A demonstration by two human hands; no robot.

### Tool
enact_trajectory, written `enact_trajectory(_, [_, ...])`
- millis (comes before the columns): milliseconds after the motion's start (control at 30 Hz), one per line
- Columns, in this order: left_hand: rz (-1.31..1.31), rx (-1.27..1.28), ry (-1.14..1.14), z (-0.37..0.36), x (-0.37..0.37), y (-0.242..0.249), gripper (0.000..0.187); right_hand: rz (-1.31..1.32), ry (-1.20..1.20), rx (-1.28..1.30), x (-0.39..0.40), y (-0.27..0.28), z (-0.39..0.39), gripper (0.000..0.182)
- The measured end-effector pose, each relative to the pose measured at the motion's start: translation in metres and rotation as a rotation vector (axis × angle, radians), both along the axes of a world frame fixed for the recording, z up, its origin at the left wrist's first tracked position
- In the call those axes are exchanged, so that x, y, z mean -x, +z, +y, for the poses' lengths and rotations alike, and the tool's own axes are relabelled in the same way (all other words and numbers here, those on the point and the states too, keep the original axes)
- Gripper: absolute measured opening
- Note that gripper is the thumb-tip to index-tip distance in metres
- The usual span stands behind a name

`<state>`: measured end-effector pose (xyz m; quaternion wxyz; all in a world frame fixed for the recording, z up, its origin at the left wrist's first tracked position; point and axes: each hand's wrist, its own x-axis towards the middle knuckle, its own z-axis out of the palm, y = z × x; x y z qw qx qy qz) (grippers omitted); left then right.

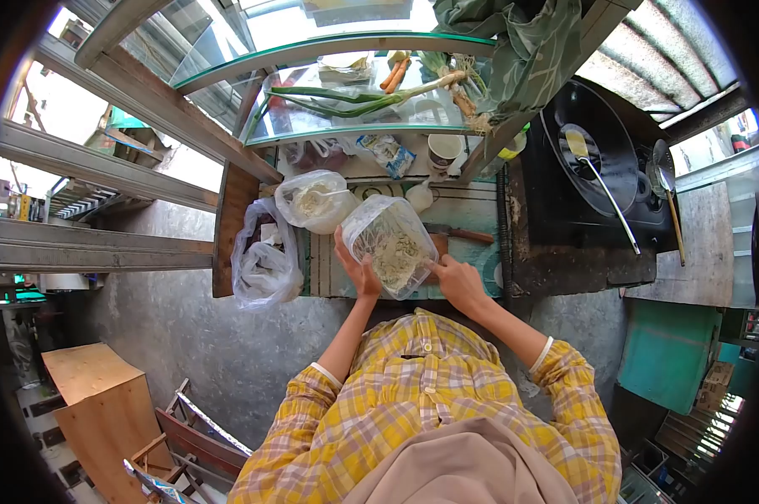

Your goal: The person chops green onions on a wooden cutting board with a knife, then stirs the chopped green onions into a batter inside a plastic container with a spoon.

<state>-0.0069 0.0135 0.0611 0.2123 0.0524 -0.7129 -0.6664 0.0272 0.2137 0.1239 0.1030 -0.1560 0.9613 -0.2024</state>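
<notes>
Between your two hands, from the head view, sat the tub (390, 245), its long axis tilted away toward your left. Your left hand (361, 270) clasped its near-left side, fingers wrapped on the wall. Your right hand (458, 281) pressed its near-right edge, fingers loosely curled, holding nothing else. Both were equally near.

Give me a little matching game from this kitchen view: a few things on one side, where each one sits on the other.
Things:
1. clear bag of shreds
2. green onions
3. ladle
4. knife

Places:
A. in the black wok
B. on the glass shelf
C. between the left hand and right hand
D. flat on the counter behind the bag

Pairs: 1-C, 2-B, 3-A, 4-D
</notes>
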Motion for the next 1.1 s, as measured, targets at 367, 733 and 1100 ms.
enact_trajectory(367, [0.045, -0.008, -0.046, -0.01, -0.002, -0.011, 0.078, 0.046, -0.031, -0.009, -0.004, 0.006, -0.004, 0.038])
enact_trajectory(733, [0.069, -0.103, -0.059, -0.016, 0.002, -0.015, 0.081, 0.05, -0.032, 0.033, -0.014, -0.023, -0.021, 0.037])
enact_trajectory(1100, [0.12, 0.002, -0.121, -0.014, 0.006, -0.022, 0.08, 0.06, 0.019, 0.05, -0.014, -0.035, -0.023, 0.042])
